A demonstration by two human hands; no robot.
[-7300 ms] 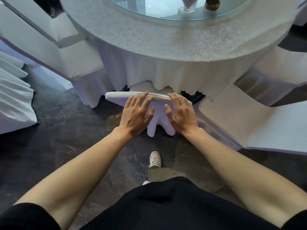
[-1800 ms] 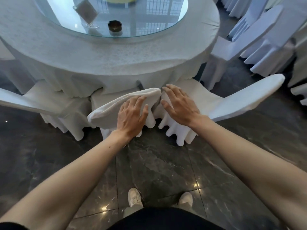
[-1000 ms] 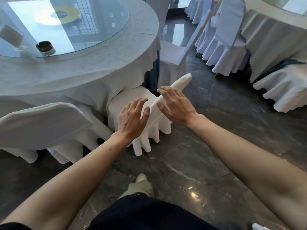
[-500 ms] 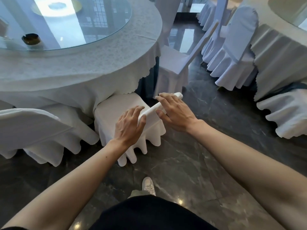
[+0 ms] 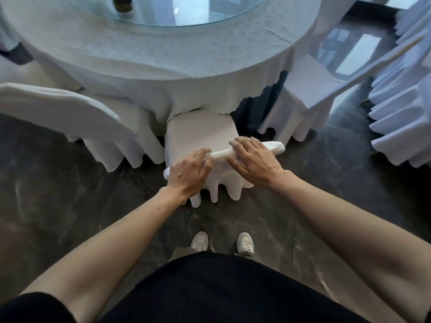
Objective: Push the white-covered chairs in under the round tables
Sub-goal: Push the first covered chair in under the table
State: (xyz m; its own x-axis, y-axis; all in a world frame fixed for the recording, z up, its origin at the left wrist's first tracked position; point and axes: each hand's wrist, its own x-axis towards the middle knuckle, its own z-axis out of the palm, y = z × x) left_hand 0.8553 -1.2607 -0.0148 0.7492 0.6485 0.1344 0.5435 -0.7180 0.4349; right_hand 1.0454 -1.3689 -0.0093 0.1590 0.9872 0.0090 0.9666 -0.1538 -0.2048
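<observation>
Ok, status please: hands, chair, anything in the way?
Left hand and right hand grip the chair back. Seat front just under the table. Left neighbour, right neighbour close, not blocking.

The middle chair (image 5: 200, 134) wears a matt white cloth cover, soft and slightly napped, its skirt hanging in loose folds. The left chair (image 5: 58, 108) has the same thick matt cloth, and the right-hand chairs (image 5: 396, 113) show it pleated. White cloth with a faint woven pattern and a scalloped hem drapes the round bench (image 5: 210, 54). The glass disc (image 5: 186, 10) on it is smooth and glossy, full of reflections. The floor (image 5: 70, 206) looks like dark veined stone, polished.
</observation>
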